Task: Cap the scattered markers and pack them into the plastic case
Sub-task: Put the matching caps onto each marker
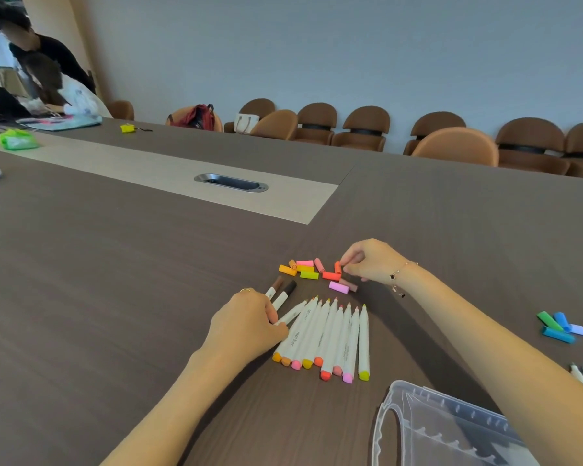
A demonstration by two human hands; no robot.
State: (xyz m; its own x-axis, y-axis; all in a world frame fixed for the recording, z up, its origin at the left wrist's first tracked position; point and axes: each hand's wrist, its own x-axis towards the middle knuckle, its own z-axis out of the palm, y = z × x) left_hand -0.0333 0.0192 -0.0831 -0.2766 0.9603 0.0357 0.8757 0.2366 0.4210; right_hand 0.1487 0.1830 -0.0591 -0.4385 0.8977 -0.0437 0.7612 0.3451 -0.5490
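Brown table point(115, 264), left hand point(246, 326) gripping uncapped marker point(292, 314), right hand point(371, 262) pinching orange cap point(337, 267) (fingers curled)

Meeting room: long table point(115, 250), chairs point(364, 129)

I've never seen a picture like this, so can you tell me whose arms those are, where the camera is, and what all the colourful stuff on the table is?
The camera sits on a person's head and looks down, so the two arms are that person's own. On the brown table lies a row of white markers with their tips uncovered. Behind them is a little pile of loose caps in orange, pink and yellow. The right hand pinches a red-orange cap from the pile. The left hand holds one marker at the row's left edge. The clear plastic case waits near the bottom right, and blue and green caps lie at the far right.
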